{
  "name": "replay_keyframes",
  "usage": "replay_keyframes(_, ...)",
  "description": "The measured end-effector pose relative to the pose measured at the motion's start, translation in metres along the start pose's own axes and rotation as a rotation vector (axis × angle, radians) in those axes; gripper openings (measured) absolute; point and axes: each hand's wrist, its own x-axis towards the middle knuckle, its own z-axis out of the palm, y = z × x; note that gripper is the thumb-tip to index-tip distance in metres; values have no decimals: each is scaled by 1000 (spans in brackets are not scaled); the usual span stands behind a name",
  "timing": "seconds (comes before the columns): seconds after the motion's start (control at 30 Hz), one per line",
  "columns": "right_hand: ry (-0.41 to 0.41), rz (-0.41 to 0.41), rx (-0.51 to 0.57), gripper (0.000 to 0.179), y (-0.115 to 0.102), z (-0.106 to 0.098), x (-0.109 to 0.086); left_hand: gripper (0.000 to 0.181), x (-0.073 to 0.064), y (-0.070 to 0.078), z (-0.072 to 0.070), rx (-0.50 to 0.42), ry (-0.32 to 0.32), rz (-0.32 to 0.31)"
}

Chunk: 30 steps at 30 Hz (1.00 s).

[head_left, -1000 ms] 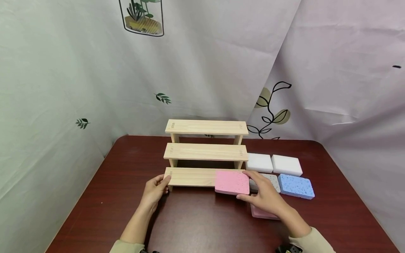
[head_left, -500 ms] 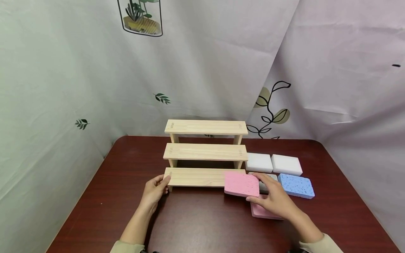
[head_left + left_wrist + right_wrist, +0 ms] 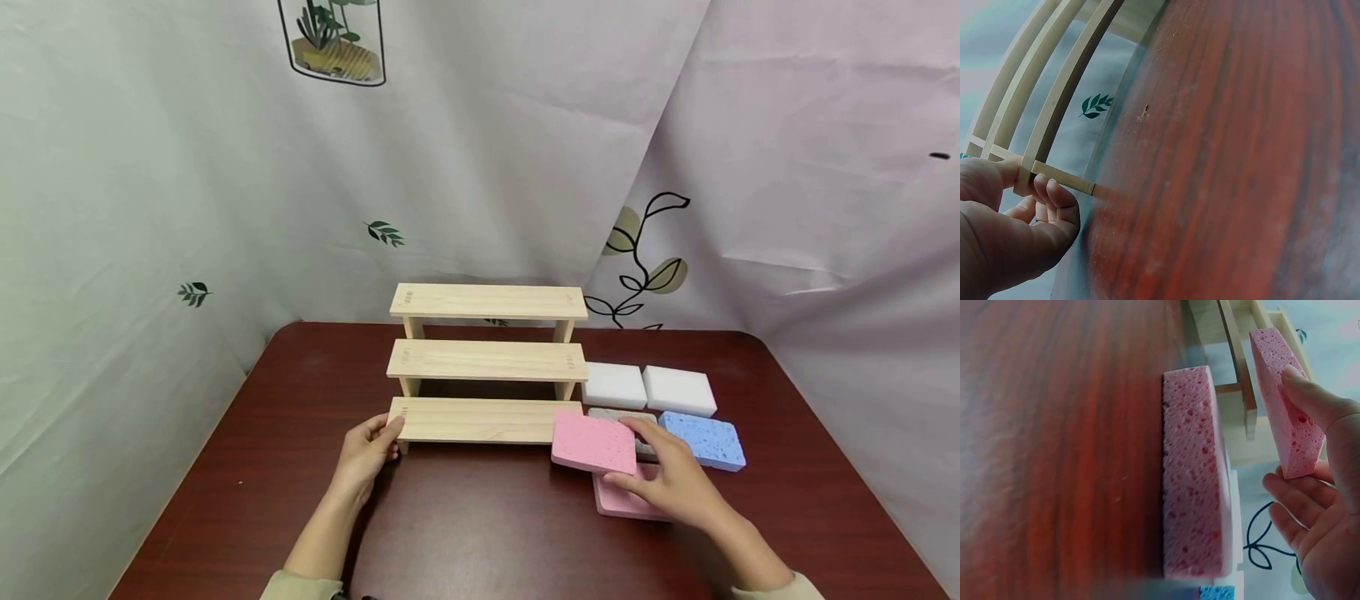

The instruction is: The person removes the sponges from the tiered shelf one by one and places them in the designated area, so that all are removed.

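Observation:
A three-tier pale wooden stand (image 3: pixel 480 418) rests on the table. My left hand (image 3: pixel 365 457) pinches the left end of its lowest board; in the left wrist view, thumb and fingers (image 3: pixel 1054 203) close around that board's end. My right hand (image 3: pixel 678 479) grips a pink sponge (image 3: pixel 592 442) by its right edge, thumb in front and fingers behind. In the right wrist view the held sponge (image 3: pixel 1282 406) is raised off the table. It overlaps the right end of the lowest board in the head view. A second pink sponge (image 3: pixel 626 500) lies on the table below it.
Right of the stand lie two white sponges (image 3: pixel 615 386), a blue sponge (image 3: pixel 703 440) and a grey sponge (image 3: pixel 647 450) partly hidden by the held one. The dark red wooden table (image 3: pixel 465 525) ends at a hanging cloth (image 3: pixel 487 167) behind.
My right hand has moved right and slightly toward me with the pink sponge, from over the lowest board to its right end. The left hand has stayed on the stand.

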Motion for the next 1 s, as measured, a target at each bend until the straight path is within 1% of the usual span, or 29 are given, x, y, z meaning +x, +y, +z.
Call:
replay_keyframes(0.13,0,11,-17,77,3,-2,-7,41,0,0,0,-1,-2,-2)
replay_keyframes(0.27,2,13,-10,77,6,-5,-12,40,0,1,-1,-2,-5,0)
replay_keyframes(0.53,15,61,19,80,16,-14,-22,40,0,0,-1,1,-7,-3)
replay_keyframes(0.8,31,73,-2,83,26,-23,-32,41,-1,1,-1,6,-2,-7)
replay_keyframes(1.0,45,58,-12,83,31,-27,-39,40,0,0,0,0,-1,-5)
